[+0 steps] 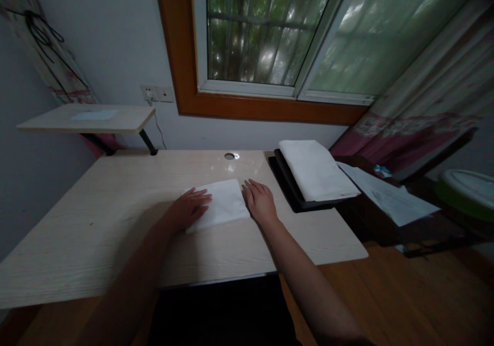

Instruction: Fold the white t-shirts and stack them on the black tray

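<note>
A flat white rectangle (224, 202), which looks like folded cloth or paper, lies on the pale wooden desk (127, 222) in front of me. Over its left edge rests my left hand (190, 209), palm down with the fingers stretched out across it. My right hand (261, 201) lies flat at the right edge of the white piece, fingers extended and apart from the thumb. Neither hand grips anything. To the right of my right hand, a larger folded white stack (316, 171) sits on black folded material (287, 186).
A raised shelf (127, 119) on black legs stands at the back left with a pale sheet on it. A round cable hole (229, 156) is near the desk's back edge. Right of the desk, a paper sheet (389, 196) and a green-rimmed container (463, 194) sit lower down.
</note>
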`<state>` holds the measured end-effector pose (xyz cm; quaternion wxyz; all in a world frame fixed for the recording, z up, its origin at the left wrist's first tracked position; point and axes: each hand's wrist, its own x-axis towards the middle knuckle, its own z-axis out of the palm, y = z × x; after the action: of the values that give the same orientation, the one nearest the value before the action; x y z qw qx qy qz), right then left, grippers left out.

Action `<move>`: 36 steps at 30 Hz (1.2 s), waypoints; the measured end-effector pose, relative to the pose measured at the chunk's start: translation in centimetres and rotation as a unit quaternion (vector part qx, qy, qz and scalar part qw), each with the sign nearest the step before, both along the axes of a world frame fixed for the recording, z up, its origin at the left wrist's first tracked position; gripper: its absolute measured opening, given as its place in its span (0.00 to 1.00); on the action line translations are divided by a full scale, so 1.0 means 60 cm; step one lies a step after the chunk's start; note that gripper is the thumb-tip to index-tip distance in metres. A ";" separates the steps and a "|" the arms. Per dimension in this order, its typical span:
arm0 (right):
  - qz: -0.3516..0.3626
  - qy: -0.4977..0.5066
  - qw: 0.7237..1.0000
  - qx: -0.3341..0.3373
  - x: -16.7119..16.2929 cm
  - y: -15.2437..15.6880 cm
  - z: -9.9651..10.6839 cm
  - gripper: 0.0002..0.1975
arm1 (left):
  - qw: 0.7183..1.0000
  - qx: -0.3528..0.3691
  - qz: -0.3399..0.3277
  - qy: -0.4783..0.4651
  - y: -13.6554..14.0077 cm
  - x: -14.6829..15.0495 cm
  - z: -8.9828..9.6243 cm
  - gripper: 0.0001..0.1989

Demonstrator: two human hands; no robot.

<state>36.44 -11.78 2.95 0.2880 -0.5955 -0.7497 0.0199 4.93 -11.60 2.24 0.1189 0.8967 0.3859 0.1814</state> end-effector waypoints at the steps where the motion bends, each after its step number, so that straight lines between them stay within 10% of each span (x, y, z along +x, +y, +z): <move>1: 0.033 0.005 0.999 0.008 0.001 -0.002 0.005 0.22 | 1.000 -0.001 0.011 0.002 0.003 -0.003 -0.002 0.21; 11: 0.304 -0.050 0.951 -0.004 -0.017 -0.013 0.005 0.25 | 0.993 0.001 0.121 0.004 0.012 -0.023 -0.004 0.24; 22: 0.224 -0.090 0.970 -0.007 -0.010 -0.009 0.005 0.20 | 0.993 -0.006 0.119 0.006 0.006 -0.018 0.004 0.26; 36: 0.082 -0.100 0.992 0.009 -0.002 0.004 -0.009 0.20 | 0.992 0.084 -0.081 0.040 -0.039 0.064 0.014 0.36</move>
<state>36.33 -11.55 2.39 0.2146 -0.5287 -0.8209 -0.0234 8.77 -13.96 3.07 0.0420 0.9384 0.3000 0.1664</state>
